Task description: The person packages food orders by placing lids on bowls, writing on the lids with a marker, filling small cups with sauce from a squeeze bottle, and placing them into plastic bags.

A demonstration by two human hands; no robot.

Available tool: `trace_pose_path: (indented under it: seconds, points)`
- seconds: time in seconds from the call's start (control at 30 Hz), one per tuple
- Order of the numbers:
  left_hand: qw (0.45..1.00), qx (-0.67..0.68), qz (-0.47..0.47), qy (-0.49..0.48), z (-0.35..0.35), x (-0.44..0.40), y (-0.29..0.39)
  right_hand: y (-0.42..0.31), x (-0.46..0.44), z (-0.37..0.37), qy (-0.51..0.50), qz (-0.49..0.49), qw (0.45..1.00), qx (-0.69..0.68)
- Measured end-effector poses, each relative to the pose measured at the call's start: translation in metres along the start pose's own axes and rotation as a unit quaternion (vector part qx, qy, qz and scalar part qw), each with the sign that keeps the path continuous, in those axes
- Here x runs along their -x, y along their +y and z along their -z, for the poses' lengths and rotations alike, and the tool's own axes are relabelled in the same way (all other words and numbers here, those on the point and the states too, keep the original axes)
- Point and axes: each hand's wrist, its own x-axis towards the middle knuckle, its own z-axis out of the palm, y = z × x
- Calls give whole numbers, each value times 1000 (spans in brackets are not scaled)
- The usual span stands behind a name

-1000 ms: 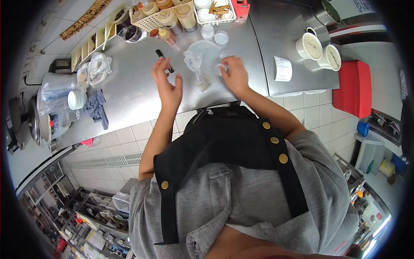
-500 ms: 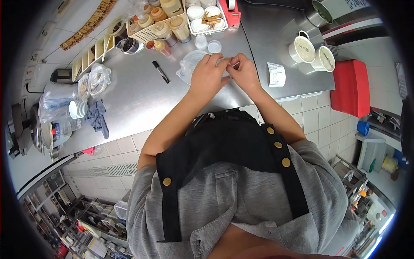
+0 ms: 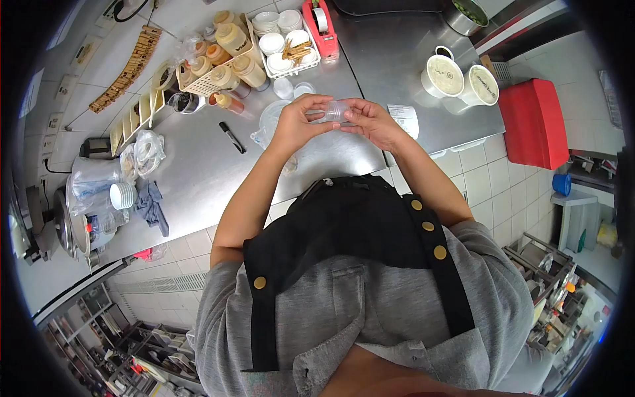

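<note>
Between both hands is a small clear plastic cup (image 3: 336, 111), held above the steel counter. My left hand (image 3: 301, 124) grips its left side, fingers curved round it. On the right side my right hand (image 3: 372, 123) closes on the same cup with thumb and fingers. Partly behind my left hand lies a round clear plastic container (image 3: 270, 120) with a thin bag. Two small clear cups stand just beyond the hands, one of them at the left (image 3: 284, 88).
A black marker (image 3: 232, 137) lies left of the hands. Behind are sauce bottles (image 3: 231, 40) and a white basket (image 3: 311, 63) of lidded cups. A receipt (image 3: 404, 120), two white tubs (image 3: 443, 76) and a red bin (image 3: 533, 124) are at the right.
The hands were apart, then came together at the small cup and now hold it between them. The view has shifted, so the counter items appear further left and the bottles lower.
</note>
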Motion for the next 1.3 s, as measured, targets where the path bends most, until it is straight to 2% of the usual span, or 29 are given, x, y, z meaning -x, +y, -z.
trace_pose_path:
  seconds: [0.17, 0.23, 0.3, 0.33, 0.37, 0.4, 0.43, 0.5, 0.57, 0.63, 0.73, 0.87, 0.93, 1.07, 1.13, 1.17, 1.2, 1.23, 1.27, 1.3]
  points:
    - [993, 50, 107, 31, -12, -12, -25, -12, -6, 11, 46, -47, 996, 55]
    - [990, 54, 111, 68, -11, -16, -46, -15, -12, 17, 126, -59, 984, 116]
    - [986, 57, 115, 107, -8, -20, -54, -14, -21, 33, 151, -44, 974, 163]
    - [983, -97, 20, 156, -10, -20, -50, -18, -24, 39, 179, -31, 962, 206]
    - [944, -250, -71, 201, -12, -18, -47, -20, -27, 42, 169, -31, 962, 212]
    - [941, -253, -69, 214, -11, -17, -28, -27, -29, 40, 124, -16, 961, 247]
    - [917, -310, -139, 210, -10, -15, 4, -35, -32, 34, 76, -1, 956, 282]
    - [877, -377, -199, 220, 2, -14, 26, -53, -32, 6, 23, 22, 961, 274]
    - [945, -249, -170, 129, 29, -7, 30, -61, -38, -29, -46, 42, 963, 261]
    - [925, -288, -154, 193, 59, 8, 40, -58, -49, -68, -46, 18, 986, 162]
    - [898, -254, -66, 353, 111, 32, 34, -35, -68, -124, -96, 62, 968, 221]
    - [902, -219, -24, 372, 180, 74, 15, -1, -112, -175, -93, 21, 968, 234]
    - [908, -216, 26, 358, 218, 94, -2, 3, -126, -215, -64, -30, 982, 173]
    - [908, -242, 74, 335, 282, 110, -22, 33, -165, -267, -143, 33, 971, 190]
    - [927, -176, 132, 303, 308, 106, -32, 52, -195, -276, -115, 28, 972, 201]
    - [928, -178, 126, 302, 324, 102, -37, 58, -208, -278, -90, 15, 973, 211]
    - [960, -68, 86, 256, 340, 97, -42, 56, -215, -285, -90, 22, 973, 213]
    - [977, 42, 45, 204, 356, 93, -49, 55, -219, -292, -47, 13, 984, 173]
    - [971, 68, 27, 229, 387, 85, -61, 53, -222, -297, -4, 5, 991, 132]
    - [950, -6, 57, 307, 428, 74, -82, 49, -227, -301, -3, 10, 991, 131]
